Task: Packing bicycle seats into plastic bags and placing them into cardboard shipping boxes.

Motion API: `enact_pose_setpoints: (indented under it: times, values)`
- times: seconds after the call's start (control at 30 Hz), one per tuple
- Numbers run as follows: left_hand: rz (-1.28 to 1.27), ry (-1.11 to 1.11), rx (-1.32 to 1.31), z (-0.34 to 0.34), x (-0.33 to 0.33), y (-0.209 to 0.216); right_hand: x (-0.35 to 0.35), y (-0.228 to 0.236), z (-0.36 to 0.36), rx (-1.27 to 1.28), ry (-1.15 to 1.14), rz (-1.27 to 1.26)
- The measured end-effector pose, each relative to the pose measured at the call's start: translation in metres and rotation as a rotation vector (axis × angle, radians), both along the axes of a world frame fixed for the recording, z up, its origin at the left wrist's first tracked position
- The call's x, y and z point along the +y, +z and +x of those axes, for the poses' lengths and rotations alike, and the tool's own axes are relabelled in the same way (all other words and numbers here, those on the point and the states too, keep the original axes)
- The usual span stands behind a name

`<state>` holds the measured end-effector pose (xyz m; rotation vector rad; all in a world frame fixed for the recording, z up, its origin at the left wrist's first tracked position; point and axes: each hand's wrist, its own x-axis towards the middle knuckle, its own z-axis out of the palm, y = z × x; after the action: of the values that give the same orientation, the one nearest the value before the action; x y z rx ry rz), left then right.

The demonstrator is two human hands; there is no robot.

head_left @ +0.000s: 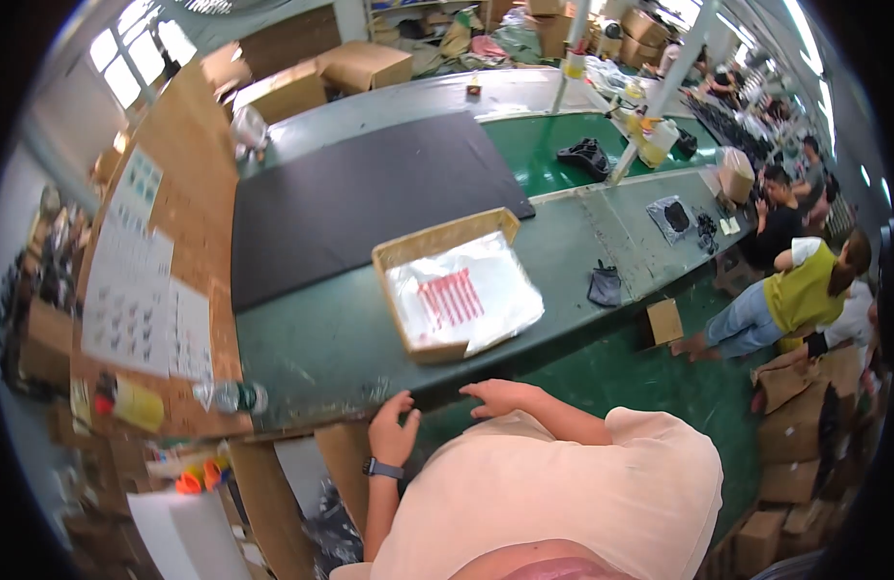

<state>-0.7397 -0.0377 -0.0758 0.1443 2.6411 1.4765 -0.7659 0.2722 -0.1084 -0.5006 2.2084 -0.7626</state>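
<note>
My left hand (393,430), with a watch on its wrist, is at the front edge of the green-topped workbench (312,372). Its thumb and fingers are apart and nothing is in them. To its right, my right hand (505,395) reaches over the gap in front of the bench, fingers stretched out and holding nothing. Just beyond both hands sits a shallow tan tray (445,235). A stack of clear plastic bags (510,280) with red printing fills it and spills over its right side. Neither hand touches the tray.
A black mat (370,193) lies behind the tray. A dark pouch (605,285) is at the right, a clear bottle (231,396) at the left by a wooden board (181,203) with papers. An open carton (273,483) stands below. Several people work at the right.
</note>
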Motion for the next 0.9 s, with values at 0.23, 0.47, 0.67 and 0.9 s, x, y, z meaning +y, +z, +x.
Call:
enact_pose_setpoints:
  times: [0.23,0.47,0.67,0.9]
  values:
    - [-0.207,-0.182,0.037,-0.168,0.184,0.027,0.202,-0.045,-0.095,0.090,-0.196,0.051]
    - [-0.450,-0.318,0.312,-0.379,0.332,-0.005,0.360,-0.027,-0.195,0.206,-0.493,0.055]
    - [-0.896,-0.594,-0.178,-0.497,0.407,-0.061,0.437,-0.040,-0.273,0.087,-0.544,0.104]
    - [-0.754,-0.872,-0.148,-0.558,0.416,-0.099,0.558,-0.121,-0.452,0.148,-0.536,0.164]
